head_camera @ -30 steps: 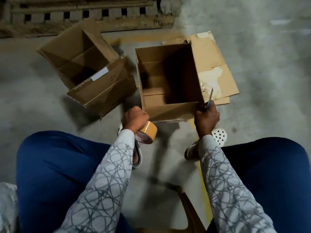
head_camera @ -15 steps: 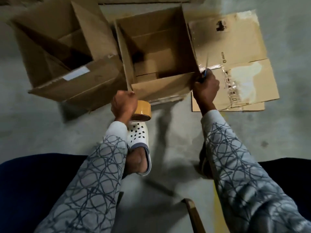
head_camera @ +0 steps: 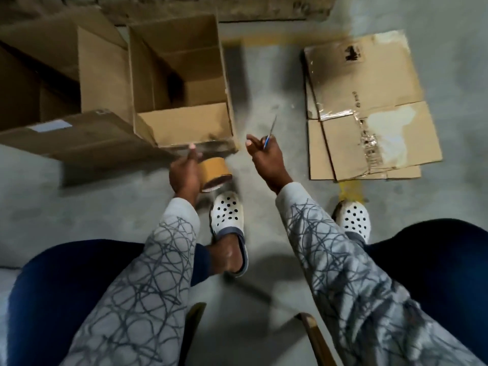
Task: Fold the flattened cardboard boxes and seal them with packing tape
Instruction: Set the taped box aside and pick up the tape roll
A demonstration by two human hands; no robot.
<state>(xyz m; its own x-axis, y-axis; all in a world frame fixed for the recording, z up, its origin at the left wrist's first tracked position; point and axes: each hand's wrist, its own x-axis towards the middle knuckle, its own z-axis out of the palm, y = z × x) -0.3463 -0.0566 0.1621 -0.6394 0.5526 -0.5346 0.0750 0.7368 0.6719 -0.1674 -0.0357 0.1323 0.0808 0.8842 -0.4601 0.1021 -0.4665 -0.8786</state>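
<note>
Tape first: tan packing-tape roll (head_camera: 214,170), a smooth glossy band w/ a darker reddish side face, is gripped in the left hand (head_camera: 184,173). Fingers curl round it, one digit lifted toward the box. It's held low & close to the box, prob. so a strip can go straight onto a seam. Right hand (head_camera: 265,157) pinches a thin blue-handled blade (head_camera: 270,133), tip pointing up & away from the body. That's likely to keep it ready for cutting tape & clear of the legs. Neither hand touches cardboard.

Open brown corrugated cardboard box (head_camera: 184,122) stands on the grey concrete floor (head_camera: 105,207) just beyond the left hand. Its mouth is open to the camera, walls matte, near edge blurred. It looks erected, top not closed. Second brown cardboard box (head_camera: 79,136) sits tight against its left side, w/ a pale label. Flattened brown cardboard sheets (head_camera: 369,101) lie well apart to the right, toward the floor's far edge. They're stacked & creased, w/ torn paper patches & shiny old tape residue, so still to fold, I'd say. White perforated clogs (head_camera: 227,215) rest nearer the body.
</note>
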